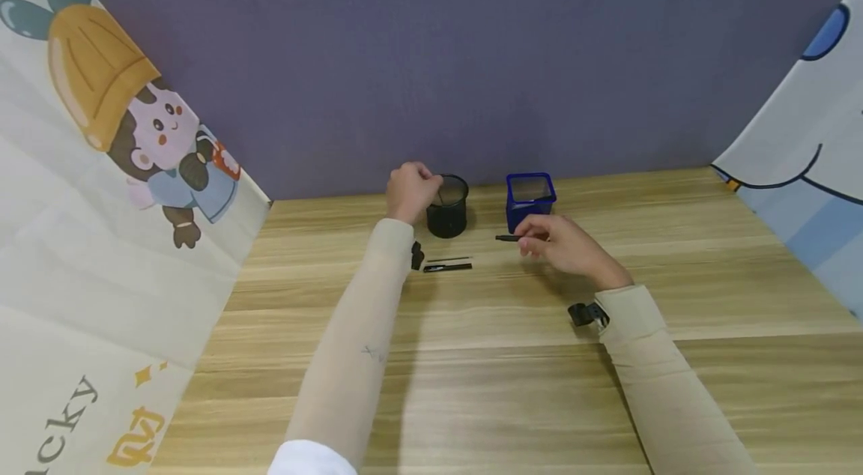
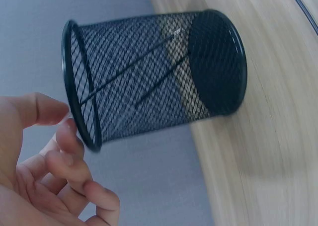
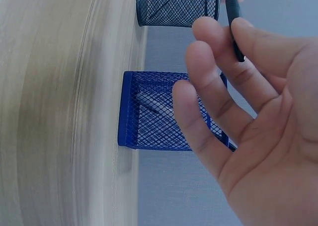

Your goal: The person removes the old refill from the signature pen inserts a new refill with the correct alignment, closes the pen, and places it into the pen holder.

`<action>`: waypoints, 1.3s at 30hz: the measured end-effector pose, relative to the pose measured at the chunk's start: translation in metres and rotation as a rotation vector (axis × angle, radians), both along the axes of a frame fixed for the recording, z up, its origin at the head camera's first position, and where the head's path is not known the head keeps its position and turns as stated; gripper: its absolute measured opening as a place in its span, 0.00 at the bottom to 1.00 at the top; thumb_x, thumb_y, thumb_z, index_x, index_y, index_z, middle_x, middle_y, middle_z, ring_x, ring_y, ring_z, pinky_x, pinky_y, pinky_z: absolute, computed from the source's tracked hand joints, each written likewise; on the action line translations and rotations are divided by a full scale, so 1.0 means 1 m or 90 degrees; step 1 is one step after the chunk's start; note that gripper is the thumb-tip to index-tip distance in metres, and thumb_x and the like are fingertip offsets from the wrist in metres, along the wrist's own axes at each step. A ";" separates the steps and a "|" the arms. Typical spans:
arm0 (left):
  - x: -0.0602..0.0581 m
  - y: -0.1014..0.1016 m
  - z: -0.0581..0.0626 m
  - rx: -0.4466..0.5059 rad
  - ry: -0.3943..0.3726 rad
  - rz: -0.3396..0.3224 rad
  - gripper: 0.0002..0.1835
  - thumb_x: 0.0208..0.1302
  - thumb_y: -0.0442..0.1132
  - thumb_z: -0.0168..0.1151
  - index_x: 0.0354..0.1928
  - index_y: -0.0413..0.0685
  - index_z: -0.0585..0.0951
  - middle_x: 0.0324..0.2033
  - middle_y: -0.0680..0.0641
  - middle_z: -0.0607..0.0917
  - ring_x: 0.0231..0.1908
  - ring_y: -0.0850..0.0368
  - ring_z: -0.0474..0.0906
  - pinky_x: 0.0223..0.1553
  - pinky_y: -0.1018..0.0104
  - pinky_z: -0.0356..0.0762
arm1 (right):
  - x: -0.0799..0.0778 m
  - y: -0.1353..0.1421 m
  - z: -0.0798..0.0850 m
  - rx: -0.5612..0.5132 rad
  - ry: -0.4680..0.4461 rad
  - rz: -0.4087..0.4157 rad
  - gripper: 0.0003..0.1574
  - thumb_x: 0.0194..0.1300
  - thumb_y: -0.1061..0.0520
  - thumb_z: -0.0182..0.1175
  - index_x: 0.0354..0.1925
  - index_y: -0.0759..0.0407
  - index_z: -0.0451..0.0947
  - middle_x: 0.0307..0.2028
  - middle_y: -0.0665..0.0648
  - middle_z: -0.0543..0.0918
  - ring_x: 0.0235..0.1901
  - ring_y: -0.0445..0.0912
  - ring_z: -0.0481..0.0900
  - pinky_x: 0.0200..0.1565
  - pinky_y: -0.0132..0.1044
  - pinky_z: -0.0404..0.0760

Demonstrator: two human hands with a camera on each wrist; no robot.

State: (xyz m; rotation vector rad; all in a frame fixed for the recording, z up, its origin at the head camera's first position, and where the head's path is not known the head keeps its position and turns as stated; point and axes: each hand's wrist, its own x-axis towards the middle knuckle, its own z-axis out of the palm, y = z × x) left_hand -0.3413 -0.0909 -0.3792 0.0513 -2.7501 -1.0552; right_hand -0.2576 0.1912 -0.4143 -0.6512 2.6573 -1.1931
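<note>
At the black mesh pen cup [image 1: 447,220], my left hand [image 1: 410,190] has thumb and forefinger at the rim, pinching the upper end of a thin dark rod like a pen refill [image 2: 131,64]. That rod slants down inside the cup, where a second thin rod [image 2: 163,80] leans. My right hand [image 1: 562,244] pinches a short black pen [image 1: 507,238] between thumb and forefinger, other fingers loosely bent. This hand is in front of the blue mesh pen holder [image 3: 154,112], which has a dark pen-like thing inside.
On the wooden table [image 1: 472,385], a black pen with a clip [image 1: 448,267] and a thin dark rod [image 1: 449,259] lie side by side before the black cup. A grey-purple partition [image 1: 472,63] rises behind both holders. Printed cloths hang at left and right.
</note>
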 end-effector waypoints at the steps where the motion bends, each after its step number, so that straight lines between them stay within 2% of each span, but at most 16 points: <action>1: 0.001 -0.003 -0.001 0.007 0.007 -0.002 0.12 0.69 0.48 0.64 0.29 0.51 0.83 0.27 0.48 0.86 0.24 0.52 0.78 0.34 0.56 0.78 | 0.000 0.000 0.000 0.001 0.000 -0.001 0.10 0.77 0.60 0.56 0.53 0.58 0.80 0.38 0.55 0.89 0.39 0.56 0.86 0.39 0.43 0.82; 10: 0.006 -0.023 -0.006 0.037 0.046 -0.003 0.14 0.71 0.46 0.59 0.27 0.51 0.78 0.22 0.50 0.80 0.22 0.54 0.73 0.31 0.61 0.71 | -0.003 0.003 0.000 0.000 -0.007 0.000 0.11 0.78 0.60 0.56 0.53 0.58 0.80 0.39 0.56 0.88 0.40 0.57 0.86 0.41 0.45 0.82; 13: 0.012 -0.029 -0.007 0.047 0.055 -0.005 0.16 0.74 0.46 0.57 0.25 0.51 0.76 0.18 0.51 0.76 0.20 0.55 0.70 0.30 0.58 0.72 | -0.004 0.004 0.000 0.005 -0.002 0.001 0.10 0.78 0.60 0.55 0.53 0.58 0.80 0.39 0.56 0.88 0.40 0.56 0.85 0.41 0.45 0.81; 14: 0.014 -0.031 -0.007 0.054 0.061 -0.004 0.17 0.74 0.46 0.56 0.24 0.51 0.75 0.18 0.52 0.75 0.19 0.55 0.68 0.31 0.56 0.73 | -0.004 0.004 0.000 0.007 0.000 0.002 0.11 0.78 0.60 0.55 0.53 0.58 0.80 0.39 0.56 0.88 0.40 0.56 0.86 0.42 0.45 0.81; 17: 0.019 -0.037 -0.009 0.071 0.083 -0.003 0.20 0.77 0.46 0.55 0.22 0.51 0.72 0.15 0.52 0.70 0.17 0.55 0.64 0.45 0.50 0.78 | -0.006 0.005 0.000 0.017 0.006 0.006 0.11 0.78 0.59 0.55 0.54 0.57 0.80 0.39 0.55 0.88 0.40 0.56 0.86 0.42 0.45 0.81; 19: 0.022 -0.040 -0.010 0.091 0.099 -0.003 0.22 0.77 0.46 0.55 0.21 0.51 0.71 0.14 0.53 0.69 0.16 0.55 0.62 0.49 0.49 0.78 | -0.006 0.005 0.001 0.021 0.006 0.006 0.11 0.78 0.59 0.55 0.54 0.57 0.80 0.39 0.55 0.89 0.40 0.56 0.86 0.43 0.45 0.81; 21: 0.024 -0.043 -0.012 0.108 0.112 -0.002 0.23 0.77 0.46 0.56 0.20 0.50 0.71 0.13 0.53 0.68 0.15 0.56 0.61 0.46 0.52 0.77 | -0.007 0.006 0.001 0.022 0.004 0.005 0.11 0.79 0.59 0.55 0.54 0.57 0.80 0.39 0.56 0.89 0.41 0.56 0.86 0.43 0.46 0.82; 24: 0.028 -0.049 -0.015 0.135 0.118 -0.007 0.23 0.76 0.47 0.58 0.19 0.50 0.77 0.13 0.53 0.71 0.15 0.56 0.61 0.31 0.57 0.70 | -0.008 0.006 0.001 0.020 0.002 0.004 0.11 0.79 0.58 0.55 0.54 0.57 0.80 0.39 0.56 0.89 0.40 0.56 0.86 0.43 0.46 0.82; 27: 0.033 -0.054 -0.019 0.159 0.100 -0.021 0.21 0.76 0.47 0.58 0.22 0.50 0.83 0.15 0.52 0.75 0.17 0.56 0.64 0.27 0.62 0.66 | -0.008 0.006 0.001 0.018 0.003 0.004 0.11 0.78 0.59 0.55 0.54 0.57 0.80 0.38 0.55 0.88 0.40 0.57 0.86 0.42 0.45 0.82; 32: 0.039 -0.063 -0.024 0.185 0.033 -0.067 0.19 0.76 0.48 0.58 0.27 0.49 0.86 0.21 0.46 0.81 0.18 0.57 0.64 0.23 0.64 0.64 | -0.010 0.007 0.001 0.014 0.002 0.005 0.11 0.78 0.58 0.55 0.53 0.57 0.80 0.38 0.54 0.88 0.40 0.57 0.85 0.42 0.45 0.81; 36: 0.045 -0.068 -0.027 0.173 -0.034 -0.125 0.15 0.76 0.49 0.59 0.33 0.53 0.88 0.31 0.41 0.86 0.16 0.59 0.63 0.19 0.66 0.63 | -0.011 0.007 0.001 0.016 0.001 0.005 0.11 0.79 0.58 0.55 0.54 0.57 0.80 0.39 0.54 0.88 0.40 0.57 0.85 0.41 0.45 0.81; 39: 0.050 -0.069 -0.030 0.161 -0.073 -0.175 0.12 0.76 0.49 0.60 0.37 0.54 0.88 0.36 0.37 0.87 0.17 0.59 0.65 0.20 0.67 0.64 | -0.012 0.008 0.002 0.017 0.000 0.005 0.11 0.78 0.58 0.55 0.54 0.57 0.80 0.39 0.54 0.88 0.41 0.57 0.85 0.41 0.45 0.81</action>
